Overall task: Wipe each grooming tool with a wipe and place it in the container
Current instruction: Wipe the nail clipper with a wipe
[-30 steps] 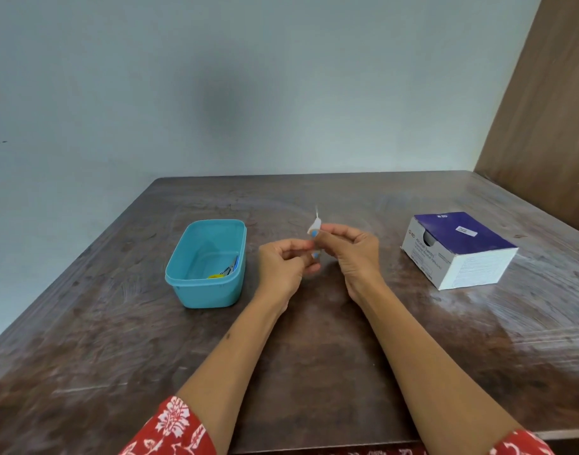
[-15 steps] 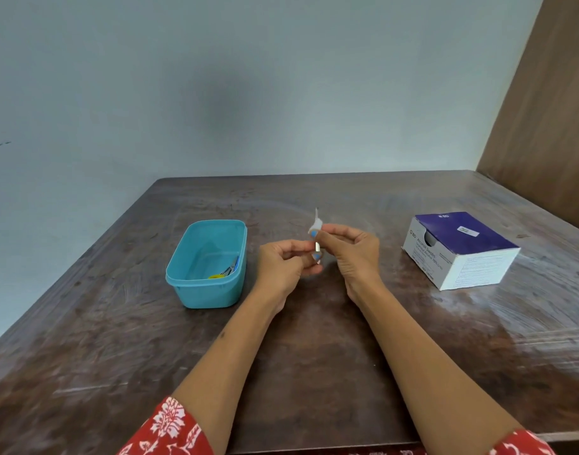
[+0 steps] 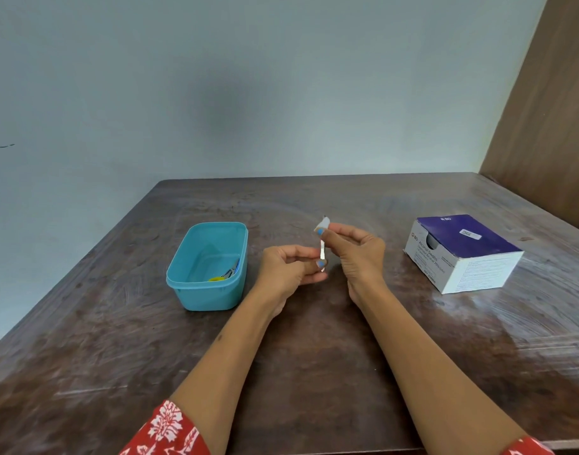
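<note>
A thin silver grooming tool (image 3: pixel 322 250) stands nearly upright over the middle of the table. My left hand (image 3: pixel 289 269) pinches its lower end. My right hand (image 3: pixel 355 249) pinches a small white wipe (image 3: pixel 323 223) wrapped around its upper end. To the left sits a teal plastic container (image 3: pixel 183 284) with a few tools (image 3: pixel 227 274) lying inside, one yellow, one blue.
A purple and white box of alcohol swabs (image 3: pixel 462 254) sits at the right of the dark wooden table (image 3: pixel 314 372). A brown wooden panel (image 3: pixel 551 110) rises at the far right and a pale wall stands behind.
My right hand has slid the wipe up along the tool, baring more of the silver shaft between my two hands. The container and box have not moved.
</note>
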`<state>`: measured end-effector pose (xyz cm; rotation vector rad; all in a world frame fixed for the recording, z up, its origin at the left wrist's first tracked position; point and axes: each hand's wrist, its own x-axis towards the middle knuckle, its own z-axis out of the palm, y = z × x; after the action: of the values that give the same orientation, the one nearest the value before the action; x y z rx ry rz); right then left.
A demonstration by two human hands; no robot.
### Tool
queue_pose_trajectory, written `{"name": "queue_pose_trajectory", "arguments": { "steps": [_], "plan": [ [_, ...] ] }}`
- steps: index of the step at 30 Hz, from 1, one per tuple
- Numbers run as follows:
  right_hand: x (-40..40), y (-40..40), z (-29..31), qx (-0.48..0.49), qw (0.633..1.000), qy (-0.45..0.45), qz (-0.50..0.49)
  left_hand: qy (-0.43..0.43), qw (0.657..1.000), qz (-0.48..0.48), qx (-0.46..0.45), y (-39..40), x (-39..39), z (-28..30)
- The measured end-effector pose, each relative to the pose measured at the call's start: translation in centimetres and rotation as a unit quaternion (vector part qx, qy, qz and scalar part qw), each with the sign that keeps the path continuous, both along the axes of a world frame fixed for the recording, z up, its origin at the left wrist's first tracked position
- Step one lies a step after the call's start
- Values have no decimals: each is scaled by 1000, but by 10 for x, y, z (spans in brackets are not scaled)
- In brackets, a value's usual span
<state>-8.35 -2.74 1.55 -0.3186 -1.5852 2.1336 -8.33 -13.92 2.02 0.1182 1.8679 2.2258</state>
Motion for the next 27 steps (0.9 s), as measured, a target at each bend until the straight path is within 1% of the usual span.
{"name": "queue_pose_trajectory", "arguments": {
  "steps": [3,6,8,10,13,16,18,21,23,25,27],
  "plan": [
    [-1,5,1,-33,999,12,-23,2,1000,-20,-20,2,1,-2],
    [0,3,0,-26,1000,0,1,43,998,20,-44,4,1,-5],
    [1,0,-1,-19,999,-10,27,78,993,43,-79,1,-1,-6],
    [0,0,0,-19,999,-15,25,85,991,26,-98,-1,-3,-4],
    [-1,4,1,-47,999,-3,-1,62,994,-15,-85,-3,-2,-1],
    [-1,6,2,-63,998,5,0,67,995,-5,-79,-1,-1,-4],
    [1,4,2,-49,999,0,22,73,994,21,-77,-1,-2,-5],
    [3,0,1,5,997,-15,69,81,994,60,-39,-3,-4,-4],
    [4,-1,1,29,997,-19,74,80,994,63,-29,-4,-5,-3],
    [3,0,3,16,998,-9,60,73,996,43,-33,-4,-6,-4],
    [3,3,4,-14,999,4,38,70,996,23,-59,-4,-5,-4]
  ]
}}
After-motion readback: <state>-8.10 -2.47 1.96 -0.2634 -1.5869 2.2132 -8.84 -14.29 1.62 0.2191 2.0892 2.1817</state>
